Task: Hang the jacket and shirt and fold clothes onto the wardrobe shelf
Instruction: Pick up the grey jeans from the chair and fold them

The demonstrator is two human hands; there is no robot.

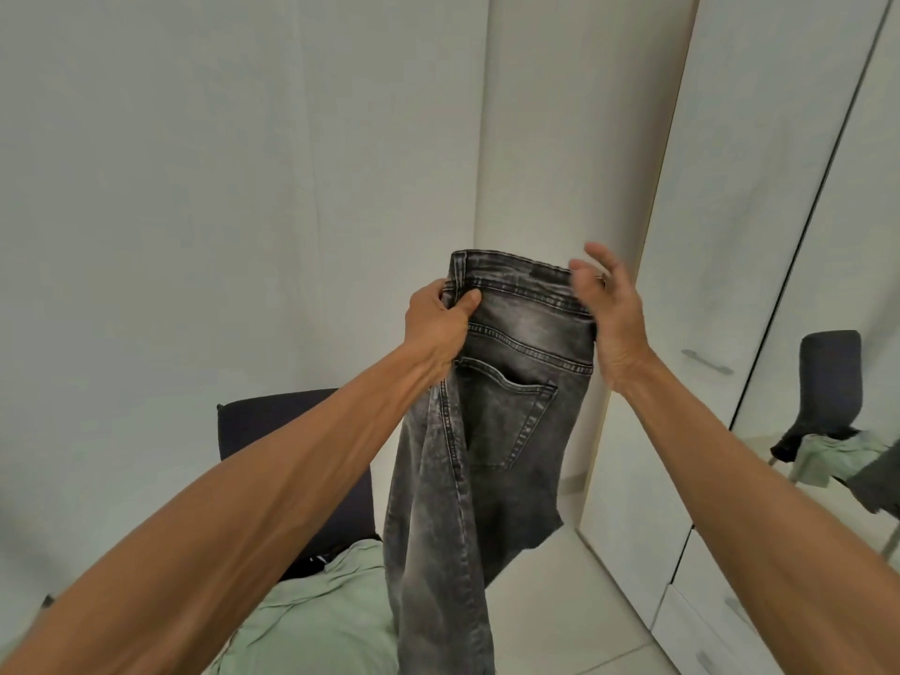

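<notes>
1. Two hands are raised in front of a pale wall in the head view, and a pair of grey washed jeans [511, 382] is held up between them by the waistband, back pocket towards the camera.
2. The left end of the waistband is gripped by the left hand [440, 324], fingers curled behind the denim and thumb pressed on the front. Most of the weight appears to be carried here, which lets the cloth hang straight.
3. The right hand [611, 309] is laid against the right edge of the waistband with fingers spread and relaxed; no pinch can be made out. It is judged to be steadying the jeans, or about to take that corner so the waistband can be pulled level for folding.
4. The legs hang down together, and their ends are cut off by the bottom of the frame. The jeans are thus in the air, over the chair, and on no shelf.
5. A dark chair [272, 426] stands by the wall at lower left. A pale green garment [316, 601] lies on its seat, presumably waiting its turn.
6. A white wardrobe door [730, 236] is seen at right, apparently closed, next to a mirror [871, 236] in which chair and clothes are reflected. No shelf is shown, so the folding is judged barely begun.
</notes>
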